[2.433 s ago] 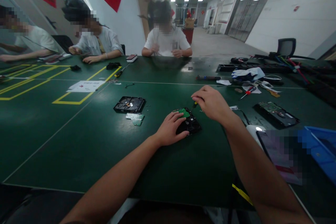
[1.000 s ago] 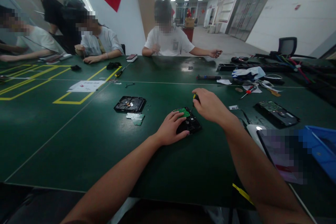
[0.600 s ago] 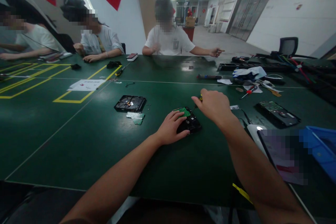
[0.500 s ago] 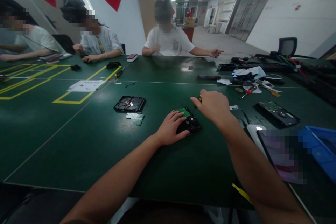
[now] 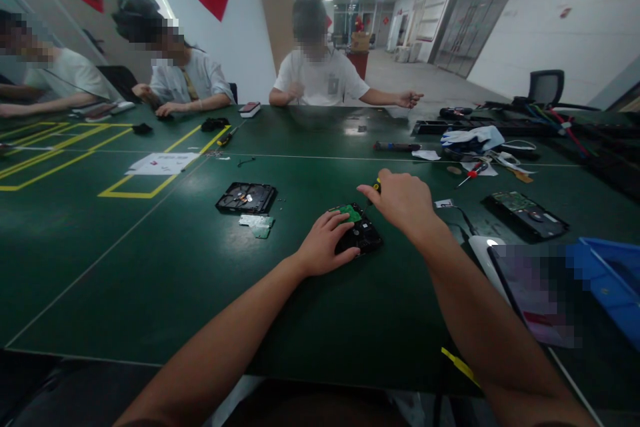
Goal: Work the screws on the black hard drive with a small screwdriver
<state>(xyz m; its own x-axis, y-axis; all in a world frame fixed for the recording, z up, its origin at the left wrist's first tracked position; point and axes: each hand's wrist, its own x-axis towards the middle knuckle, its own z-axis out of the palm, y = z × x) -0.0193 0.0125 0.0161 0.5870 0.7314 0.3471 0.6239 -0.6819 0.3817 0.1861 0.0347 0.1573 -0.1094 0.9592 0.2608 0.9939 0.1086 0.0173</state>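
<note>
A black hard drive (image 5: 367,238) with a green circuit board (image 5: 354,213) on its upper face lies on the green table in front of me. My left hand (image 5: 327,245) rests across its left side, fingers spread over the board and thumb stretched along the near part. A screwdriver (image 5: 377,186) with a yellow and black handle is gripped in my right hand (image 5: 404,202), its shaft slanting down to the drive. The tip's exact seat is too small to make out. Left of the drive lie another opened hard drive (image 5: 246,198) and a detached circuit board (image 5: 257,223).
On the right lie another hard drive (image 5: 525,215), a tablet-like device (image 5: 525,293), a blue bin (image 5: 607,287) and a red-tipped screwdriver (image 5: 471,175). Gloves (image 5: 473,139) and cables are behind them. A person (image 5: 320,77) sits opposite; others sit at the far left.
The view has shifted very slightly. My right hand and the screwdriver stay at the hard drive with barely any movement, and my left hand keeps its place on the drive.
</note>
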